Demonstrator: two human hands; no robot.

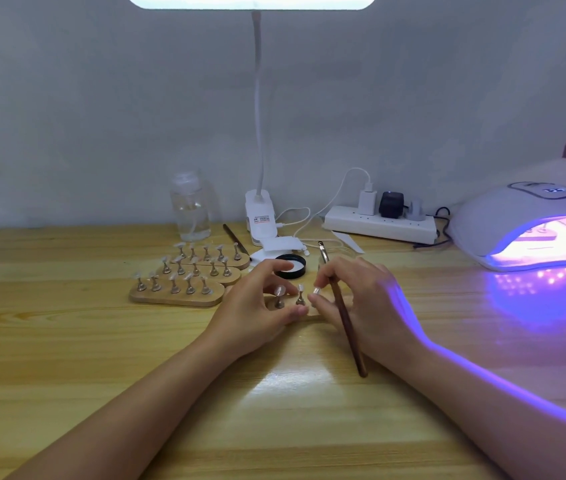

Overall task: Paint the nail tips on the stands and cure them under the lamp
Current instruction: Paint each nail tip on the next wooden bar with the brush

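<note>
A: Wide pale wooden table point(66, 341); domed white curing lamp point(524, 226) glowing violet far right; three oval wooden stands point(177, 294) of nail tips crowding left, black-rimmed jar lid point(290, 266) behind.

B: Left hand point(257, 306) curled round small stand point(304, 315), gripping. Right hand point(361, 299) pinching slim brown brush point(343, 320), fingertips beside glossy nail tip point(316, 291).
</note>
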